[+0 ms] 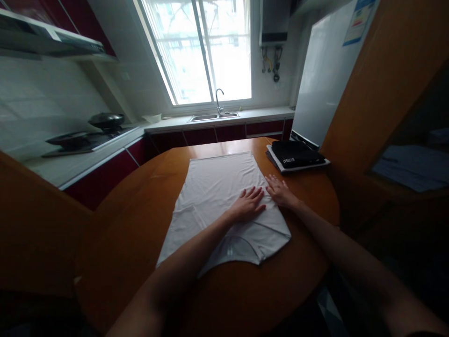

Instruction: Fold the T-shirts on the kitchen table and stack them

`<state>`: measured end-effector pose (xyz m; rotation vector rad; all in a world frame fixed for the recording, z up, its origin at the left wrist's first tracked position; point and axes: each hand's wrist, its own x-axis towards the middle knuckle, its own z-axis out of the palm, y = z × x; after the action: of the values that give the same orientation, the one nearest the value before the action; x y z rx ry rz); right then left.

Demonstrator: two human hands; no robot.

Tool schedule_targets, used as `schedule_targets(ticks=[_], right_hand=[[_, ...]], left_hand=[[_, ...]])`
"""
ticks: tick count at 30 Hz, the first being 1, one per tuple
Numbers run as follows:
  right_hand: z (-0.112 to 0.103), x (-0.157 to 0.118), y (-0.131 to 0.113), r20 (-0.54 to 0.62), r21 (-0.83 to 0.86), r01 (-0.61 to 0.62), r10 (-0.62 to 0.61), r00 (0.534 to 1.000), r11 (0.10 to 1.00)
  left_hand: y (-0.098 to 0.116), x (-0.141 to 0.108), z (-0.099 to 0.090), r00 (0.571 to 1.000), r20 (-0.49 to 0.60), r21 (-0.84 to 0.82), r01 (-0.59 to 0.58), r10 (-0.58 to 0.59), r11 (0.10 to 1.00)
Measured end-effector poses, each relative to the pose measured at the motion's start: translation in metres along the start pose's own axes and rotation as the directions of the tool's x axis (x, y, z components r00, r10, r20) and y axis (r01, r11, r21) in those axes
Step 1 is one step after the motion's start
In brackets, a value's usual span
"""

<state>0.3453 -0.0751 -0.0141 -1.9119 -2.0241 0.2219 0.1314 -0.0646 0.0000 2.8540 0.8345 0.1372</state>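
Observation:
A white T-shirt (217, 187) lies spread on the wooden table, its neckline towards me and its hem at the far side. Some wrinkles run across it, and the near right part looks folded over. My left hand (248, 205) rests flat on the right half of the shirt, fingers spread. Right beside it, my right hand (279, 191) lies at the shirt's right edge, its fingers stretched out over the cloth's border. Neither hand grips the cloth. My left forearm covers part of the shirt's near left side.
The oval table (133, 234) bears a stack of folded clothes (298, 154), a black one on top, at its far right. Beyond it run a counter with a sink (213, 117), a stove with a wok (106, 120), and a white fridge (322, 70) at right.

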Motion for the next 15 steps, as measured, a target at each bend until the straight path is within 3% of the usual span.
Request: schedule_targets(ticks=[4, 9, 11, 15], right_hand=[[0.003, -0.005, -0.005, 0.168, -0.073, 0.000, 0.012, 0.986, 0.997], [0.003, -0.007, -0.005, 0.174, -0.082, -0.002, 0.016, 0.985, 0.997], [0.001, -0.008, -0.006, 0.126, -0.084, -0.020, 0.030, 0.992, 0.996], [-0.005, -0.012, -0.019, -0.125, -0.134, -0.096, 0.079, 0.989, 0.986]], left_hand=[[0.003, -0.001, -0.002, 1.000, 0.006, 0.000, 0.011, -0.011, 1.000], [0.004, -0.003, -0.003, 1.000, -0.026, -0.070, 0.015, -0.017, 0.997], [0.004, -0.003, -0.004, 0.996, -0.070, -0.136, 0.042, -0.052, 0.990], [0.005, 0.001, -0.016, 0.967, -0.167, -0.257, 0.148, -0.194, 0.955]])
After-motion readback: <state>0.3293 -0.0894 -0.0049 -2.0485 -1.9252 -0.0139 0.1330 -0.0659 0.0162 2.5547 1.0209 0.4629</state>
